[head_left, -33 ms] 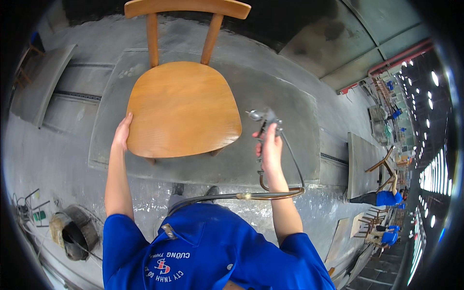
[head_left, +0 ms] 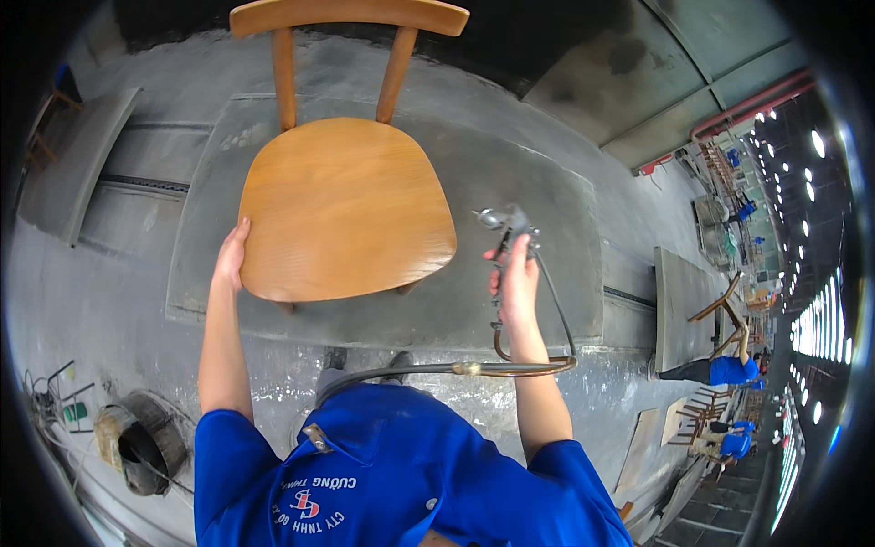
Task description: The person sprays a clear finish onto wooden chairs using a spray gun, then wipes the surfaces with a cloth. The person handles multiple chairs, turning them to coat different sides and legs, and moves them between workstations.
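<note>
Honey-brown wooden chair with a rounded seat, standing upper centre-left of the frame on a flat grey rectangular platform! Left grip grasps the seat's left edge. Right of centre, the right grip is wrapped around a silvery metal spray gun, nozzle pointing left, clear of the seat, a dark hose crossing the right forearm.

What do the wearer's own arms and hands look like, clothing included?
The left hand and right hand are bare, with no gloves and no watch visible. Both forearms are uncovered below short, loose blue sleeves. The matching blue shirt carries white lettering and a red-and-white emblem.
</note>
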The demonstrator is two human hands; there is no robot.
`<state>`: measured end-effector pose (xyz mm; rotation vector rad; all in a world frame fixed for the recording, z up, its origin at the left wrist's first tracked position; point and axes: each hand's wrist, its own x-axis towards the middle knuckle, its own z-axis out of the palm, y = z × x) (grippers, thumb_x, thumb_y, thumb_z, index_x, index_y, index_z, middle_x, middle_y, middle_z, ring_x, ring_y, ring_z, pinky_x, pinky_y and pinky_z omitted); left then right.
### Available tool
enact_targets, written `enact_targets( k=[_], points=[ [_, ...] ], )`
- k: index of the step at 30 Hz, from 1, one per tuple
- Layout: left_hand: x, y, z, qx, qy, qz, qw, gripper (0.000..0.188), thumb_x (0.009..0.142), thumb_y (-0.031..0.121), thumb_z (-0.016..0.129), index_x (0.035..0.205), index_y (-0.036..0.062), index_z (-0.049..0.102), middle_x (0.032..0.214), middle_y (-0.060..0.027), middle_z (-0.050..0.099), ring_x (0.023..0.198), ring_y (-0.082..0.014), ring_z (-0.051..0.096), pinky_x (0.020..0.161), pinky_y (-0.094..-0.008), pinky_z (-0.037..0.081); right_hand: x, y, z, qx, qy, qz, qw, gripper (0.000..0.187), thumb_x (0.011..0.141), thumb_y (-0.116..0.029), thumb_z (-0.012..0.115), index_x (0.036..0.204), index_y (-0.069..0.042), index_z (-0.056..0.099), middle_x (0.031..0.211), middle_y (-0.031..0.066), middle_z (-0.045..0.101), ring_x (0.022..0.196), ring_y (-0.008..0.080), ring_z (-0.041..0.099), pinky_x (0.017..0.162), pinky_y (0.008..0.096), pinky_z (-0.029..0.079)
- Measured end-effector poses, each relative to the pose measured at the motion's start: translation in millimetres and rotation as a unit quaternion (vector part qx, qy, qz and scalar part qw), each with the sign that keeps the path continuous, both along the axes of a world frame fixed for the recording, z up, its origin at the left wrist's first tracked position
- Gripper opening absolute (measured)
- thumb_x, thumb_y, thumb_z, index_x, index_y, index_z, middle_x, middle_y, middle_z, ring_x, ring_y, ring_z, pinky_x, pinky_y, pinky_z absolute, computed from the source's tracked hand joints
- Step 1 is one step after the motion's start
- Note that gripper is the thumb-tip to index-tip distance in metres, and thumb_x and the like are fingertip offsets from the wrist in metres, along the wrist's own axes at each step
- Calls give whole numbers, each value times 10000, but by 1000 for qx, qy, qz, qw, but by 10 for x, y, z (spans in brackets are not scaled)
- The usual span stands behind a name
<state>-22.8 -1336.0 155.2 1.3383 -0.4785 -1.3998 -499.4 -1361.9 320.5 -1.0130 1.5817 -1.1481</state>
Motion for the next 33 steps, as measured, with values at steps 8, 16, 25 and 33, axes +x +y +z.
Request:
enact_targets(
  k=[8, 16, 25, 33],
  points=[
    [-2044, 271, -286, 37, -67, 195, 978, 704, 1016, 543, 528, 1347, -73, 451, 1329, -219, 584, 1208, -310, 565, 1059, -415, 433, 18, 404, 121, 62, -21, 14, 998, 598, 1053, -590, 380, 1068, -21, 565, 860, 83, 673, 459, 88, 484, 386, 254, 375],
    [-2702, -418, 358, 75, -46, -646, 758, 783, 1004, 599, 490, 1280, -131, 560, 1155, -262, 689, 999, -262, 724, 777, -379, 609, 229, 937, 898, -122, -39, 90, 988, 638, 1064, -566, 353, 1163, 25, 574, 941, 100, 678, 522, 76, 486, 444, 220, 378],
    [-1131, -1796, 1573, -260, -316, -141, 901, 632, 882, 371, 797, 1324, 11, 525, 1190, -115, 607, 1132, -190, 582, 992, -339, 455, -438, 1865, 1191, -156, -53, -192, 967, 447, 1077, -439, 464, 1012, -24, 617, 884, 60, 672, 503, 67, 484, 435, 226, 377],
    [-1552, -3041, 1606, -297, -59, -168, 938, 277, 796, 84, 776, 1028, 38, 630, 942, -48, 641, 877, -180, 643, 866, -365, 519, -205, 1916, 941, -2, -66, -249, 966, 344, 1079, -359, 484, 1134, -43, 606, 858, 46, 666, 460, 63, 466, 405, 219, 356]
  ],
)
